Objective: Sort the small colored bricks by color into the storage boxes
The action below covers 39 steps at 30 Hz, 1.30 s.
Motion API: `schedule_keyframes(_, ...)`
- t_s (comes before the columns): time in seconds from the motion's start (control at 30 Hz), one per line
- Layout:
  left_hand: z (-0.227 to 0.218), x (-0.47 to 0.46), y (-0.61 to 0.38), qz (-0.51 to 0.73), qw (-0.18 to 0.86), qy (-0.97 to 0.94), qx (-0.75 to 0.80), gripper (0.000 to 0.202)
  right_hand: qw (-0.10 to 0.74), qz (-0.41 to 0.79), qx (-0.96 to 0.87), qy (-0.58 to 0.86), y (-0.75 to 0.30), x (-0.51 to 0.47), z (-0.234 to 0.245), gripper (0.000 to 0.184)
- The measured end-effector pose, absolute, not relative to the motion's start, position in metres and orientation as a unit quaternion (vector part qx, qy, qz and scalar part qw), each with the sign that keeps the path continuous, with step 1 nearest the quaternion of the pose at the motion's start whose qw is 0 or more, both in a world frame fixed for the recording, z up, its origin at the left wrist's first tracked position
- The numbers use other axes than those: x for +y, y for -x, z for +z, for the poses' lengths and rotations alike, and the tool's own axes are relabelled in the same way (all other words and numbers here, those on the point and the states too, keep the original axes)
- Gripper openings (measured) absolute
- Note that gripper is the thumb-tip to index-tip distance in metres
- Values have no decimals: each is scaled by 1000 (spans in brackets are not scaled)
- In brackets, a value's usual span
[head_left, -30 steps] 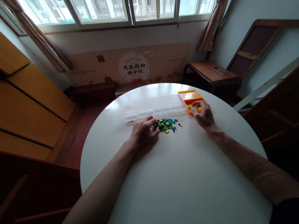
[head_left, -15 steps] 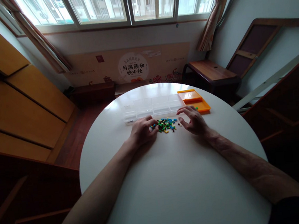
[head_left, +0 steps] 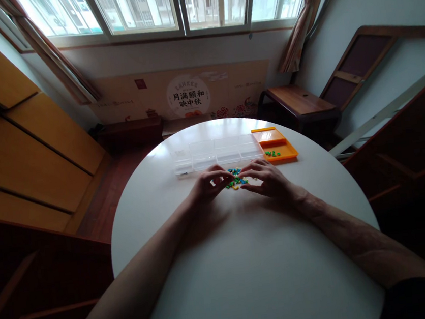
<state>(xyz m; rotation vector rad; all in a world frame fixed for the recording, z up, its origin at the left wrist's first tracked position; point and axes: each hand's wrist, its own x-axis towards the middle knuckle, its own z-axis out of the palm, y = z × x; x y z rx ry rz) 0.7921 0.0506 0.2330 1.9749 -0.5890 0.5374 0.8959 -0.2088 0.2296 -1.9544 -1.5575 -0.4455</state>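
Observation:
A small pile of tiny coloured bricks (head_left: 236, 180), green, blue, yellow and dark, lies on the white round table (head_left: 254, 257). Over its left side, my left hand (head_left: 212, 184) has thumb and forefinger pinched together; whatever is between the tips is too small to make out. My right hand (head_left: 267, 180) reaches in from the other side, thumb and fingers apart, the fingertips close to the left ones and the pile. Both hands cover part of the bricks. Several green bricks (head_left: 272, 153) lie in the front compartment of the orange tray (head_left: 290, 149).
A clear plastic box with compartments (head_left: 215, 151) stands behind the pile, against the orange tray's left side. Beyond the table's far edge are a wooden stool or chair (head_left: 301, 100) at right and a low dark wooden bench (head_left: 132, 132) at left.
My right hand has moved left from near the tray to the pile. More green bricks show in the tray, where the hand covered part before. My left thumb and forefinger have come together.

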Motion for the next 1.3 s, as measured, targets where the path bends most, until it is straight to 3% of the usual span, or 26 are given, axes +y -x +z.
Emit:
schedule_keyframes(0.23, 232, 47, -793, 207, 487, -808, -260, 21, 295, -154, -614, 715, -896, -209, 228, 8)
schedule_keyframes(0.4, 232, 48, -793, 217, 473, -816, -253, 21, 312, -156, -620, 702, -893, -208, 232, 14)
schedule_keyframes(1.03, 228, 49, -791, 198, 485, -810, -265, 20, 303, -180, -622, 699, -896, -209, 228, 9)
schedule_keyframes(1.3, 230, 48, -791, 225, 460, -822, -249, 21, 345, -164, -588, 713, -895, -212, 233, 16)
